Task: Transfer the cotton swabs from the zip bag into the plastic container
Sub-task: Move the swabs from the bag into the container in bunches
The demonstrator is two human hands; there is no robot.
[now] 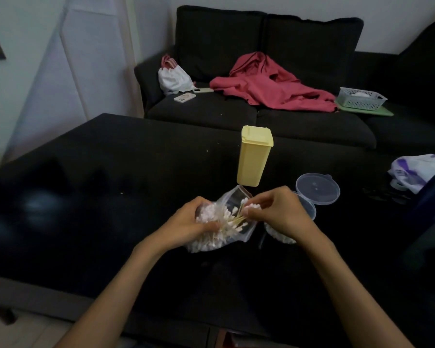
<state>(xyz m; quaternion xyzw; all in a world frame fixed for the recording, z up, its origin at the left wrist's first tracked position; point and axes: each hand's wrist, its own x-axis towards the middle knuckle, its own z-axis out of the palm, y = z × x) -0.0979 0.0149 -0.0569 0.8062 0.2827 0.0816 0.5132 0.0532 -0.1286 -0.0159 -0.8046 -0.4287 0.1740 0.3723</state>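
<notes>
**Cotton swabs: both hands at the zip bag, lower centre**

Cotton swabs (219, 226) fill a clear zip bag (232, 197) lying on the black table (98, 172), just below frame centre. Left hand (189, 222) curls round the bag's left side, thumb pressing on the swab bundle through the plastic. Right hand (276, 212) reaches into the bag mouth, fingertips pinching a bunch of swabs by their white tips; sticks fan out between the two hands.

Clear round plastic container (308, 209) sits just right of the bag, mostly hidden behind the right hand; white swab tips show in its lower part under the wrist. Its hinged clear lid (318, 188) is flipped open, up and right of the hand.

Yellow lidded box (254, 156) stands upright at centre, just behind the bag.

Right edge: crumpled white-purple plastic bag (414, 170) on the table. Upper frame: dark sofa (312, 124) with a pink garment (269, 84), a white drawstring pouch (173, 77) and a phone (184, 97) at its left end, a mesh basket (360, 97) on a green tray at upper right.
</notes>
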